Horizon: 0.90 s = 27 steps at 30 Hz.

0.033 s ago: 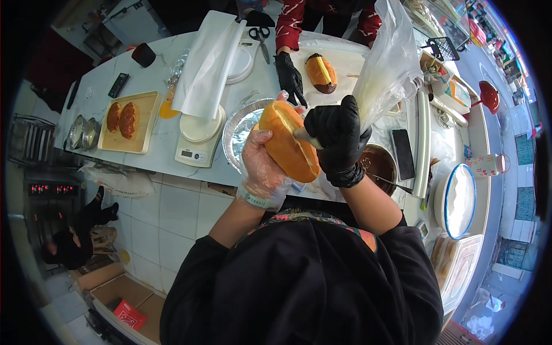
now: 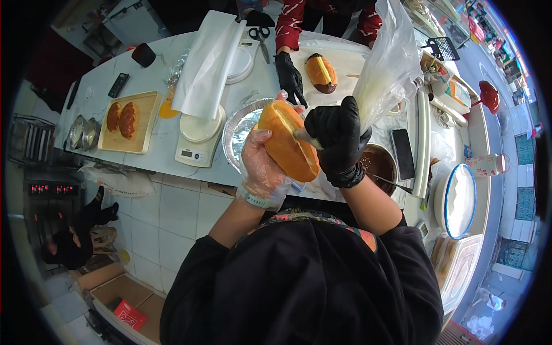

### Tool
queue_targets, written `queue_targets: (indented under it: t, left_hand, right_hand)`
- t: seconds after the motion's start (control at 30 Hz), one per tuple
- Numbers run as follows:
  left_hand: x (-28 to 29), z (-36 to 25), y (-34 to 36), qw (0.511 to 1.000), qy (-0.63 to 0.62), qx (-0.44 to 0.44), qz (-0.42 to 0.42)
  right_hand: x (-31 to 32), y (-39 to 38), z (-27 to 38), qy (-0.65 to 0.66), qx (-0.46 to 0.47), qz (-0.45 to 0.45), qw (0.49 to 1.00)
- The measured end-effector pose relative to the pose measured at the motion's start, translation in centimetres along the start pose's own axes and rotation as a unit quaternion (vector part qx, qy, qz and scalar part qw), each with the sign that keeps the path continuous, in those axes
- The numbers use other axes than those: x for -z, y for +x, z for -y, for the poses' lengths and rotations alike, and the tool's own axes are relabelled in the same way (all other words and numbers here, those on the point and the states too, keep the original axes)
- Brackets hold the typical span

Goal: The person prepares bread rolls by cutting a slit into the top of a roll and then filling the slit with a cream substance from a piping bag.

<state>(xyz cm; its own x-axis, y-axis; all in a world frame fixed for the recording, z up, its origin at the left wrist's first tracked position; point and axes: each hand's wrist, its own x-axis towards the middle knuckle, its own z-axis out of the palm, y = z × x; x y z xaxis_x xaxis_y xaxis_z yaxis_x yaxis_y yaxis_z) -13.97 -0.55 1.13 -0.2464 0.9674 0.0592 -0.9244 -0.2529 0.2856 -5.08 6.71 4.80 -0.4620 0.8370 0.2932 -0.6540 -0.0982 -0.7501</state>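
My left hand (image 2: 261, 161), in a clear plastic glove, is wrapped round a golden split bread roll (image 2: 282, 135) and holds it tilted above the counter. In a black glove, my right hand (image 2: 339, 141) is closed round the lower end of a clear piping bag (image 2: 388, 63) with pale filling inside. The bag's tip meets the slit along the roll's top; how deep it goes is hidden. Partly beneath the roll lies a round foil pan (image 2: 232, 138). Just right of my right hand, a bowl of dark chocolate (image 2: 374, 158) has a utensil resting in it.
Across the counter, a person's black-gloved hand (image 2: 289, 77) rests beside a chocolate-ended bun (image 2: 322, 73) on white paper. Leftward stand a kitchen scale (image 2: 195, 155) and a tray (image 2: 150, 115) with two browned buns. A phone (image 2: 402, 154) and a blue-rimmed basin (image 2: 460, 201) are on the right.
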Motion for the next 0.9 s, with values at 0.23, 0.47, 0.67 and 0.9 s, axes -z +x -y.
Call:
queue_targets:
  t: [0.23, 0.47, 0.67, 0.9]
  left_hand:
    - [-0.2, -0.4, -0.1, 1.000, -0.001, -0.009, -0.009]
    - [0.1, -0.6, 0.2, 0.999, 0.004, -0.037, 0.007]
    - [0.3, -0.7, 0.3, 0.999, -0.006, -0.039, 0.008]
    - [-0.1, -0.8, 0.1, 0.999, -0.006, -0.043, -0.017]
  right_hand:
    - [0.0, -0.9, 0.4, -0.014, 0.007, -0.010, 1.000]
    - [-0.5, -1.8, 0.9, -0.084, 0.051, 0.015, 0.995]
    - [0.1, -2.5, 0.5, -0.111, 0.056, 0.011, 0.992]
    - [1.0, -3.0, 0.7, -0.091, 0.018, 0.047, 0.995]
